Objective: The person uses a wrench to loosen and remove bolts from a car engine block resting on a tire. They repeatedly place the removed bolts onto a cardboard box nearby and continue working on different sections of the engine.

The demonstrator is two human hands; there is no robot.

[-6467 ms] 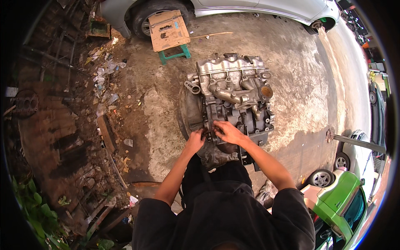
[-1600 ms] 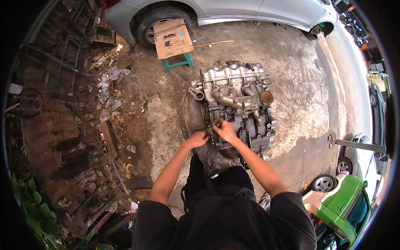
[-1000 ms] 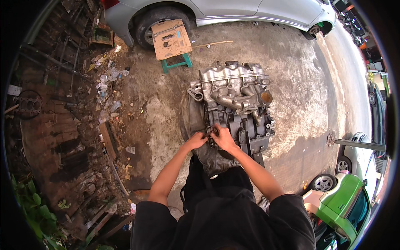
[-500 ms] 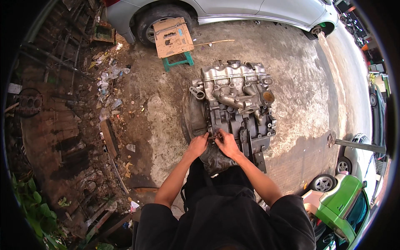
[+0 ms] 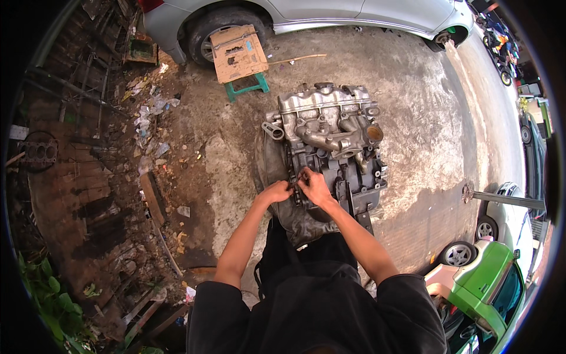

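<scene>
- A worker in a dark shirt bends over a bare engine at the centre of the frame, on a concrete floor.
- The right hand has slid upward along the engine's dark left edge in the last half second; its fingertips bunch together there, though from where I stand I cannot tell what they pinch.
- The left hand, curled just beside it, has risen slightly too; whether it grips anything is hidden.
- The engine sits in the same spot, so the shift appears to mean attention moving a little higher on the same side.
- At upper left, cardboard tops a green stool near a silver car; a green vehicle stands lower right.
- No brand or label is legible on the engine; the cardboard's dark marks cannot be read.
</scene>
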